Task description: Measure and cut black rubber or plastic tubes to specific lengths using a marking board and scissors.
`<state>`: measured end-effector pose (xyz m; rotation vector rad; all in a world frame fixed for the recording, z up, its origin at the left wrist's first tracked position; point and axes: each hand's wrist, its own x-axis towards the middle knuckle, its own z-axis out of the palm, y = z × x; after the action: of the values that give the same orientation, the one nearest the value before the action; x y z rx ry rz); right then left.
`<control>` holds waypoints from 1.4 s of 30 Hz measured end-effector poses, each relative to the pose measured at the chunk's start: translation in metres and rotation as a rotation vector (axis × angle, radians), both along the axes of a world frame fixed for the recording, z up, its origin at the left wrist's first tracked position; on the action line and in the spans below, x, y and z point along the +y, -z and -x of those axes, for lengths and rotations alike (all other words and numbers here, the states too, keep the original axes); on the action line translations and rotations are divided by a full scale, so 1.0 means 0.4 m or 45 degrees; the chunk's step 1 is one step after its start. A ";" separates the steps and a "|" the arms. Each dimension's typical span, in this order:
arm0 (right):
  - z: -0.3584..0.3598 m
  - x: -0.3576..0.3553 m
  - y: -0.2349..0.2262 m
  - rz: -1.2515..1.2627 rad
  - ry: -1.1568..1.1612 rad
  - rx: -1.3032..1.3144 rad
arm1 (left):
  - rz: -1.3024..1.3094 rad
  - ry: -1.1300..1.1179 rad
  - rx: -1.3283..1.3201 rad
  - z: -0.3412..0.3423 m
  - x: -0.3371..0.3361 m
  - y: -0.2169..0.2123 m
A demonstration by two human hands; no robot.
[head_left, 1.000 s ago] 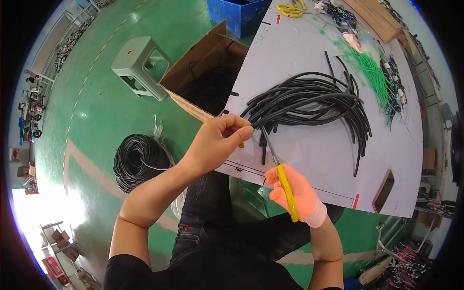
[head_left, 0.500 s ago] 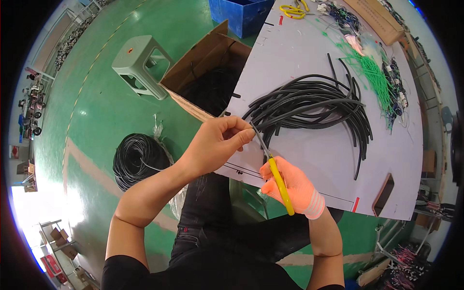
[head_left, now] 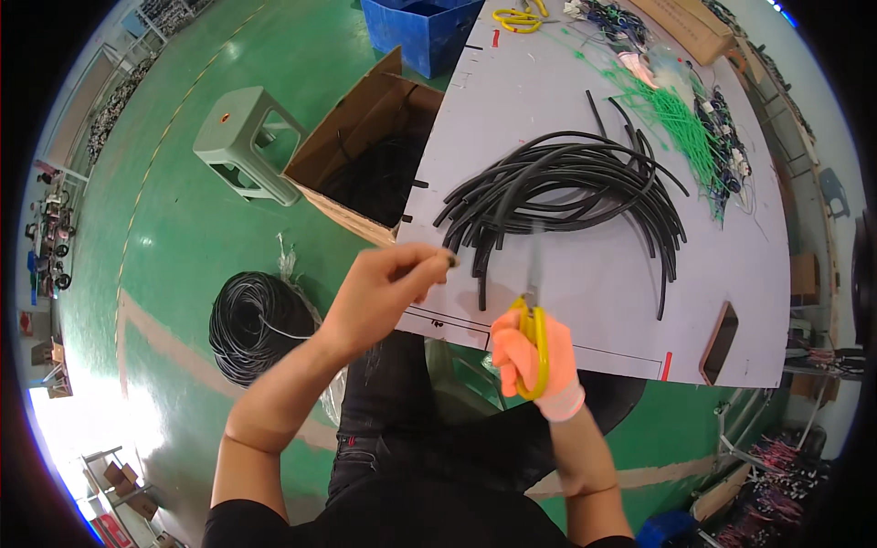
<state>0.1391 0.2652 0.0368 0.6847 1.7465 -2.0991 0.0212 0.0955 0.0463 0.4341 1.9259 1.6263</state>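
Green floor (head_left: 174, 237) spreads around us, and a pale counter (head_left: 594, 315) is in front. On it lies a big bunch of black tubes (head_left: 523, 196), bent like a rainbow, just past our hands

Our bare left hand (head_left: 388, 288) has its thumb and finger pinched together on a small dark bit (head_left: 453, 261), near the left ends of the tubes. It is too tiny for us to tell what it is. Our right hand (head_left: 539, 361), in an orange glove, is curled around the yellow scissors (head_left: 543, 342). Their blades point up toward the tubes but look blurry, so we can't tell how far apart they are

An open cardboard box (head_left: 343, 212) is at the left side of the counter, and a phone (head_left: 719, 342) lies over on the right

We think we are trimming tube ends and are between snips. Another snip would need our left hand to pinch a tube end steady and the blades to come close to it
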 end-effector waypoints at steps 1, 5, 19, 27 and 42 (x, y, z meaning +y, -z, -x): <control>-0.024 -0.024 0.021 0.036 0.170 0.180 | -0.003 -0.004 -0.043 -0.021 -0.007 -0.001; -0.063 -0.117 0.054 0.170 0.302 0.387 | -0.168 0.188 -0.073 -0.140 -0.054 -0.002; -0.265 0.087 0.112 -0.353 1.595 0.668 | 0.448 0.350 0.197 -0.127 -0.183 0.060; -0.384 0.250 0.259 0.065 1.989 0.567 | 0.530 0.364 0.327 -0.040 -0.219 0.112; -0.363 0.256 0.282 0.044 2.023 0.564 | 0.617 0.451 0.244 -0.012 -0.186 0.098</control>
<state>0.2843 0.3674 -0.0759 2.2430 1.3324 -3.3576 0.0260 0.0211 0.0071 0.6965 2.1483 0.8849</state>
